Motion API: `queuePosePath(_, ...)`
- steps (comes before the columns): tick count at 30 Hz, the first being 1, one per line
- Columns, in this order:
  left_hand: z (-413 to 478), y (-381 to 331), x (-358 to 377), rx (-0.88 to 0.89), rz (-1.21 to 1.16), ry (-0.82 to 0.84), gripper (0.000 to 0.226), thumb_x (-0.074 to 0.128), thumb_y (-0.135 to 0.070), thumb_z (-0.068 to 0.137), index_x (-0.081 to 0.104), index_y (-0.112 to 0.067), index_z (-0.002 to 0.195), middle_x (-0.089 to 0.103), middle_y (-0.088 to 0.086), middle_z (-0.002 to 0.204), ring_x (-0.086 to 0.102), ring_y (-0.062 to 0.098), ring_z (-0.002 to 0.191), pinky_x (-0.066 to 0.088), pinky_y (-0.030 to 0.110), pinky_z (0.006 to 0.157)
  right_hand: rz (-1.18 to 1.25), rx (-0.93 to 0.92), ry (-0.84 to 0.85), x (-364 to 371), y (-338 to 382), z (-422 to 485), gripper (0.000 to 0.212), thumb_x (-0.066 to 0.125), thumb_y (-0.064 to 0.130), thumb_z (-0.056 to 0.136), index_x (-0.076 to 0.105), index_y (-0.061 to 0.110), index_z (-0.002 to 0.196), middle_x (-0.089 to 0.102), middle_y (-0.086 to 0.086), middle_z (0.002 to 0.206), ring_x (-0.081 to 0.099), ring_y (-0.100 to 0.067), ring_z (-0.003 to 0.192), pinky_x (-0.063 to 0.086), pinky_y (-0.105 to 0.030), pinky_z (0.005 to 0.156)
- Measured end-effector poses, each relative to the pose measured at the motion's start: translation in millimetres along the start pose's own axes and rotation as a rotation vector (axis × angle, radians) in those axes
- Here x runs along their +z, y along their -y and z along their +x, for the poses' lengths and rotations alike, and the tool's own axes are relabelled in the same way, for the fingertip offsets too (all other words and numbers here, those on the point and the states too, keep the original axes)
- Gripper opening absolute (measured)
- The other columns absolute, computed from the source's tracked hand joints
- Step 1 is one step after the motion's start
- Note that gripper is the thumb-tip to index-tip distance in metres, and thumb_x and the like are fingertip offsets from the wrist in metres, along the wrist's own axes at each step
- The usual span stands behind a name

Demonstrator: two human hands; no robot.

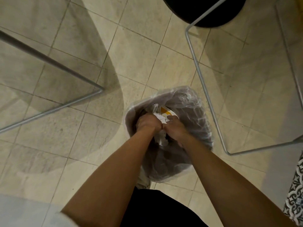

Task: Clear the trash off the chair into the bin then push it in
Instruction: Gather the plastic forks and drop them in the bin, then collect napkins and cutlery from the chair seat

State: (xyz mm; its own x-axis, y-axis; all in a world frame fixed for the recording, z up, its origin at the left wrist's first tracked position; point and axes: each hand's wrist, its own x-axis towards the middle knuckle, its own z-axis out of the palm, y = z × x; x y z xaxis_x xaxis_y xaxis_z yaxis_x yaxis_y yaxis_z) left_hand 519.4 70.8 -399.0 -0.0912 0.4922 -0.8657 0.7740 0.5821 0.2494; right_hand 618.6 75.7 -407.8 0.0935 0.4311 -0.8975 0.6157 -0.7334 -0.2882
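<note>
A small bin [195, 115] lined with a clear plastic bag stands on the tiled floor right below me. Both my hands are down inside its mouth, side by side. My left hand [148, 123] and my right hand [176, 130] have curled fingers and grip crumpled white trash [161, 119], paper and thin plastic, pressed low in the bin. A white and yellow wrapper [167, 111] shows just behind the hands. The chair [206, 12], with a round black seat and thin metal legs, stands at the upper right.
A glass table top with a metal leg frame [54, 63] fills the left side. The chair's wire base [262, 147] runs along the floor right of the bin. A patterned fabric [295, 194] hangs at the right edge. Pale floor tiles [139, 54] lie between table and chair.
</note>
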Motion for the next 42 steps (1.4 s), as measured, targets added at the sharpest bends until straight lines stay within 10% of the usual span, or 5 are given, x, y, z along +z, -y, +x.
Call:
queuePosePath(5,-28,1,-12,-0.034,-0.104,-0.072,0.041,0.043,-0.020,0.095,0.041,-0.001,0.131,0.049,0.019,0.131,0.050,0.029,0.119,0.043,0.033,0.093,-0.095,-0.092,-0.058,-8,9,-31,0.049,0.055,0.008,0.088,0.041,0.009,0.135,0.053,-0.014,0.129,0.052,-0.028,0.116,0.043,-0.036,0.098)
queuePosePath(13,-121,6,-48,0.101,-0.410,-0.162,0.046,0.051,-0.007,0.087,0.046,-0.014,0.132,0.049,0.008,0.135,0.047,0.023,0.123,0.037,0.026,0.096,-0.165,-0.256,-0.168,-20,34,-117,0.035,0.055,0.008,0.087,0.052,0.010,0.121,0.051,-0.002,0.103,0.054,-0.022,0.097,0.043,-0.027,0.081)
queuePosePath(42,-345,131,-201,0.187,-0.684,-0.833,0.047,0.069,-0.028,0.079,0.053,-0.020,0.123,0.056,-0.003,0.125,0.051,0.012,0.115,0.036,0.020,0.091,-0.434,-0.790,-0.119,32,203,-344,0.025,0.055,0.027,0.090,0.059,0.013,0.111,0.054,-0.006,0.114,0.054,-0.020,0.106,0.040,-0.027,0.090)
